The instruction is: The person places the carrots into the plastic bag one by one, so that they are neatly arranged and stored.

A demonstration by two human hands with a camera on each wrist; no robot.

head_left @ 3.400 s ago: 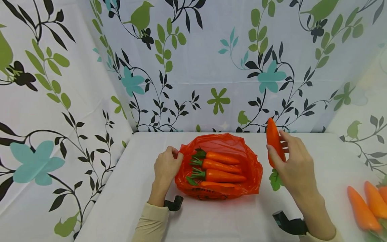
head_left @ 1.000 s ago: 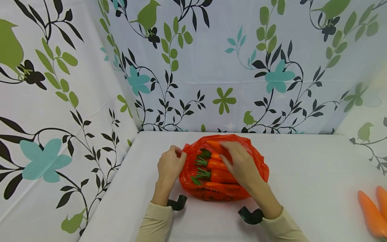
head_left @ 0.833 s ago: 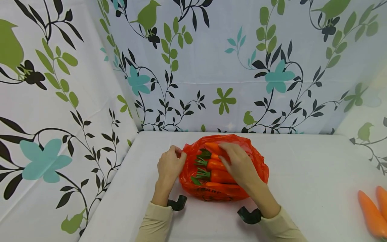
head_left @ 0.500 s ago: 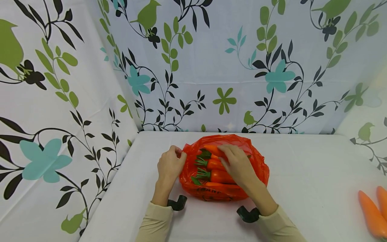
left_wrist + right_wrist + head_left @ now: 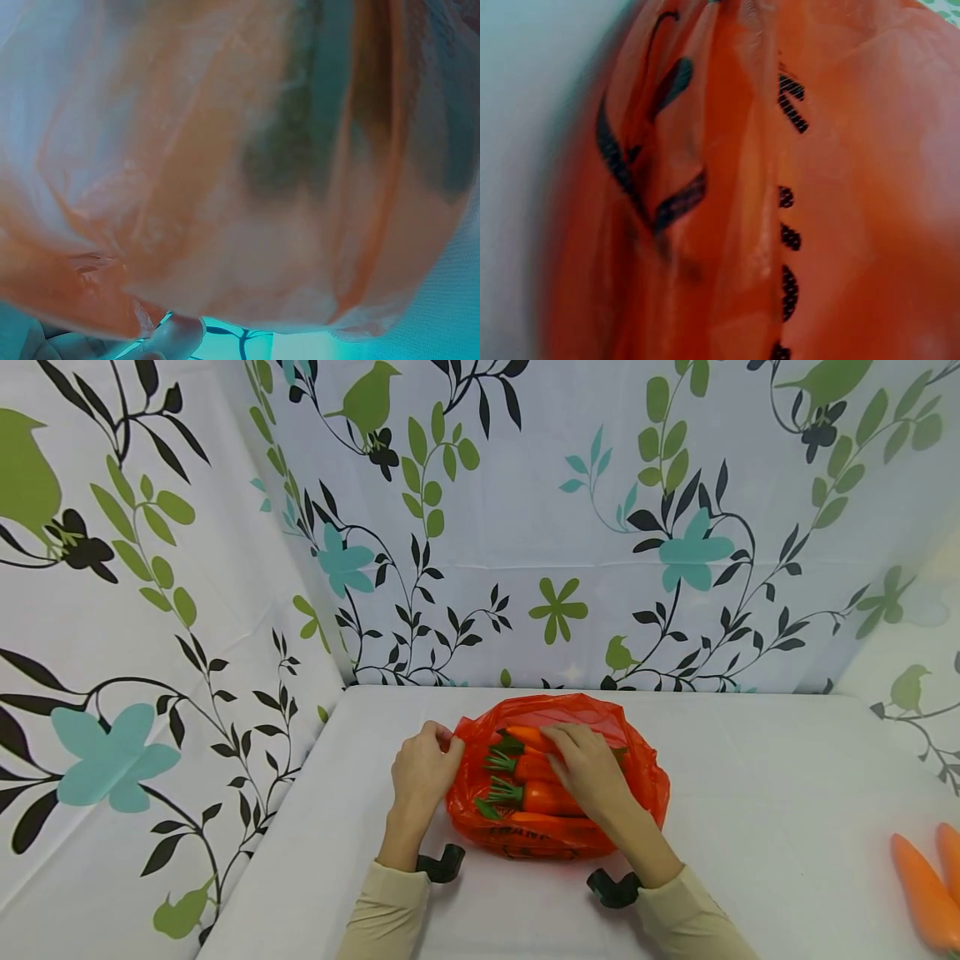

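A red plastic bag (image 5: 633,785) lies with its mouth turned up on the white table, several orange carrots with green tops inside, such as one carrot (image 5: 551,797) near the front. My left hand (image 5: 422,768) pinches the bag's left rim between thumb and fingers; its fingertips (image 5: 176,337) show low in the left wrist view. Inside the bag, at the back, my right hand (image 5: 592,768) grips another carrot (image 5: 527,737), its tip to the left and leaves to the right. Part of this carrot is hidden under the fingers. Black print on the bag (image 5: 727,187) fills the right wrist view.
More carrots (image 5: 924,893) lie at the right edge of the head view, partly cut off. The white table (image 5: 757,810) meets a patterned curtain (image 5: 480,527) behind and at the left. Dark wrist mounts (image 5: 442,864) jut from both wrists.
My right hand has brought the carrot from the right of the bag into it, then shifted it slightly forward and down among the others. My left hand has stayed at the rim.
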